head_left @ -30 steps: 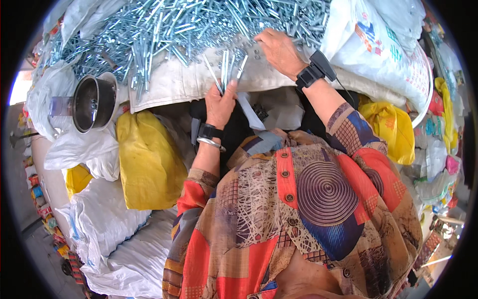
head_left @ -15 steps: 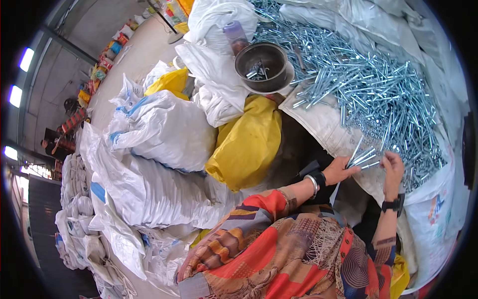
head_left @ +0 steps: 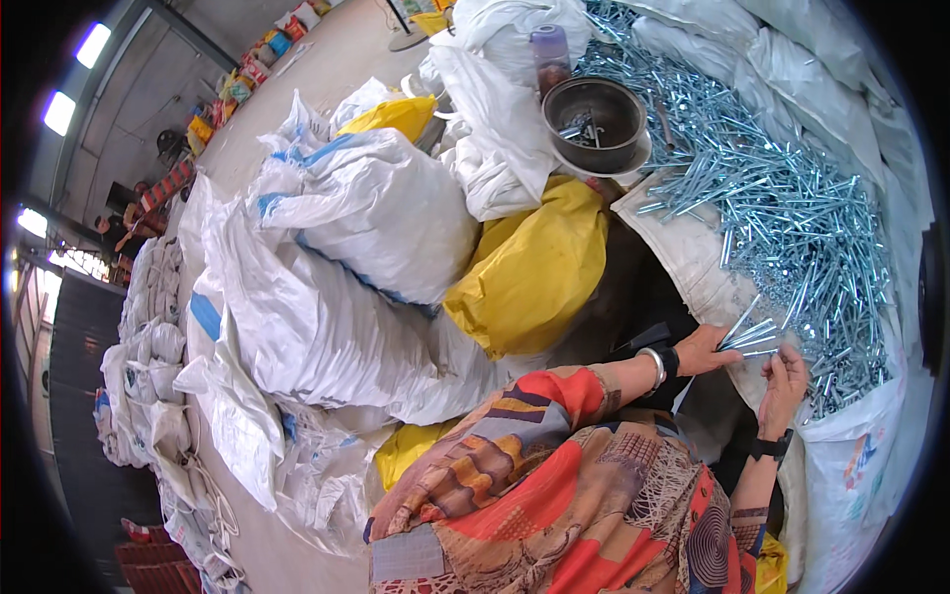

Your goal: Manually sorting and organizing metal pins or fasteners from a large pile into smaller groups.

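Note:
My left hand [head_left: 705,349] grips a small bundle of long silver bolts [head_left: 749,335] that fan out to the right. My right hand [head_left: 784,384], with a black watch on its wrist, is raised right beside the bundle, fingers curled at the bolt tips; whether it holds one I cannot tell. Both hands hover at the near edge of a big pile of shiny bolts [head_left: 792,218] spread over white sacking. My patterned orange and red sleeves fill the lower middle.
A dark metal bowl [head_left: 595,119] with a few bolts in it sits on white sacks left of the pile. A yellow sack [head_left: 539,267] and large white sacks [head_left: 336,297] lie to my left. More sacks line the concrete floor [head_left: 327,59].
The view has swung far to the left, from the bolt pile toward the sacks and floor. My right hand has come back from the pile to the bundle in my left hand.

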Demonstrator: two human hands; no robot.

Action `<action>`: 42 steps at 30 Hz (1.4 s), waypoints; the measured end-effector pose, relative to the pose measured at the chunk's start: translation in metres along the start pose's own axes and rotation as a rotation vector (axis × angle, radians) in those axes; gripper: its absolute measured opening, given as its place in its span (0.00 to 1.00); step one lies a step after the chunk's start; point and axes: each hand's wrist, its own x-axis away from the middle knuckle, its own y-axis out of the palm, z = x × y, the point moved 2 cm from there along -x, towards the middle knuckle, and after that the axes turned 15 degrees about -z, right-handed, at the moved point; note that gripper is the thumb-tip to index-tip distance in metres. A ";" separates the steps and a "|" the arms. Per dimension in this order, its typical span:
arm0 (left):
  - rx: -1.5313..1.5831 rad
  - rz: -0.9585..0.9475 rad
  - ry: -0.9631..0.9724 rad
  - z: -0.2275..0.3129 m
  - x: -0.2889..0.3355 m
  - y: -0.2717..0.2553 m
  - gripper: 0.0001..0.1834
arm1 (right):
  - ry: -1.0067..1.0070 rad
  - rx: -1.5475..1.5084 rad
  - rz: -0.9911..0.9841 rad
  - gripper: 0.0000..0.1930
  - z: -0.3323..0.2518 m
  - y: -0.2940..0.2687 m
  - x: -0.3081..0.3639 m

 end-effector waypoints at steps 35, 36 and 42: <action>-0.207 0.391 -0.064 0.014 -0.029 0.023 0.18 | 0.032 0.196 -0.048 0.14 -0.006 -0.008 0.015; -0.155 0.351 -0.065 0.021 -0.031 0.017 0.19 | 0.022 0.323 -0.001 0.14 -0.016 -0.014 0.012; 0.048 0.227 0.154 0.065 -0.054 0.022 0.14 | -0.020 0.578 -0.061 0.11 -0.016 -0.012 0.008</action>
